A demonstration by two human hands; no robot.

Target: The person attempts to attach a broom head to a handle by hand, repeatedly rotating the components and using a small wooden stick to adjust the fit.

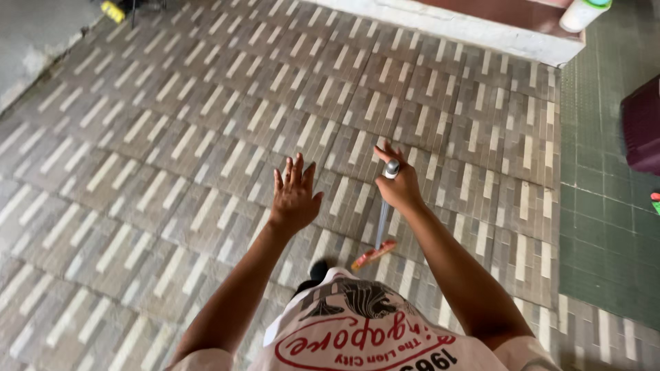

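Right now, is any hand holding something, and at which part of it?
The right hand grips the top end of a long broom handle; its head is near the tiled floor. The left hand is open and holds nothing.

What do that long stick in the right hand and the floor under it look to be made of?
The stick in the right hand looks like thin metal tubing: pale, silvery, with a grey cap on top. Its reddish-orange head may be plastic, but blur leaves that open. The floor looks like matte ceramic tile printed with grey-brown and cream bars.
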